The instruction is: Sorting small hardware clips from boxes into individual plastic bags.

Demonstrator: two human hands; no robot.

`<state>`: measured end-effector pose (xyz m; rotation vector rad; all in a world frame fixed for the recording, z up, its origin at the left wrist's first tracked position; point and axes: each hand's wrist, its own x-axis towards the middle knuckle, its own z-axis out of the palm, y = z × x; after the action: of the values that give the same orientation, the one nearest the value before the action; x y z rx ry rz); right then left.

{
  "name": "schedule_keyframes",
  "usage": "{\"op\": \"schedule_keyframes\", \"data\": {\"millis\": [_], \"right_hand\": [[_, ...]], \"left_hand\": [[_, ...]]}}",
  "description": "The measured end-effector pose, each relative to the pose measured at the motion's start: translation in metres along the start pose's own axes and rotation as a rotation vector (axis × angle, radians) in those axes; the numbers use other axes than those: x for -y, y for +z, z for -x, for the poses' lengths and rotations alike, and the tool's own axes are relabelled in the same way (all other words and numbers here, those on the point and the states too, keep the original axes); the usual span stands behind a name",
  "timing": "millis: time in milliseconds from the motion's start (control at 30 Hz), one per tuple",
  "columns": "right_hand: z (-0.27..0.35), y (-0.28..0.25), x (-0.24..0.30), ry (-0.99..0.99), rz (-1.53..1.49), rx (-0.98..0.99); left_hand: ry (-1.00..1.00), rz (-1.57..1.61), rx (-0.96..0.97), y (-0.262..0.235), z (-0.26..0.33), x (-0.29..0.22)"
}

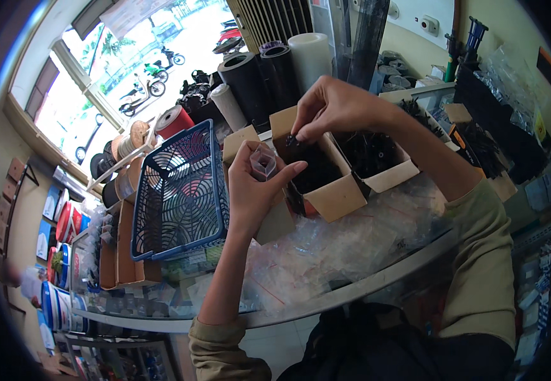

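My left hand (250, 187) is closed round a small transparent plastic bag (263, 162), its mouth held open and facing up. Just right of it and a little higher, my right hand (329, 111) pinches a small black part (293, 140) between thumb and fingertips; its exact kind is too small to tell. Below that hand stands an open cardboard box (333, 202) with a dark mass of small black pieces (317, 168) inside. Another cardboard box (395, 178) of black parts sits beside it, partly behind my right forearm.
An empty blue plastic basket (137, 222) stands on the left of the glass counter. Loose transparent bags (345, 254) cover the counter's near part. Behind are black rolls (240, 82), a white roll (310, 57) and a red roll (175, 120). More black parts (479, 143) lie far right.
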<state>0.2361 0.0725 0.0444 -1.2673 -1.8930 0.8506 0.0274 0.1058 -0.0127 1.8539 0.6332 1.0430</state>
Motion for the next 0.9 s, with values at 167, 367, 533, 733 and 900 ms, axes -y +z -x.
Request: {"op": "schedule_keyframes", "data": {"millis": [167, 367, 533, 733, 900], "right_hand": [[0.000, -0.003, 0.038, -0.047, 0.106, -0.030], [-0.012, 0.017, 0.065, 0.040, 0.273, -0.024], [-0.017, 0.024, 0.078, 0.084, 0.505, 0.015], [-0.028, 0.037, 0.082, 0.055, 0.827, -0.020], [-0.030, 0.042, 0.099, 0.123, 0.847, 0.089]], "left_hand": [[0.006, -0.037, 0.027, 0.005, -0.001, 0.002], [-0.032, 0.048, 0.009, 0.006, 0.000, -0.002], [-0.017, 0.074, 0.019, 0.004, -0.001, 0.001], [-0.031, 0.067, 0.015, 0.004, 0.000, 0.001], [-0.016, 0.003, 0.013, 0.000, 0.000, 0.008]]}}
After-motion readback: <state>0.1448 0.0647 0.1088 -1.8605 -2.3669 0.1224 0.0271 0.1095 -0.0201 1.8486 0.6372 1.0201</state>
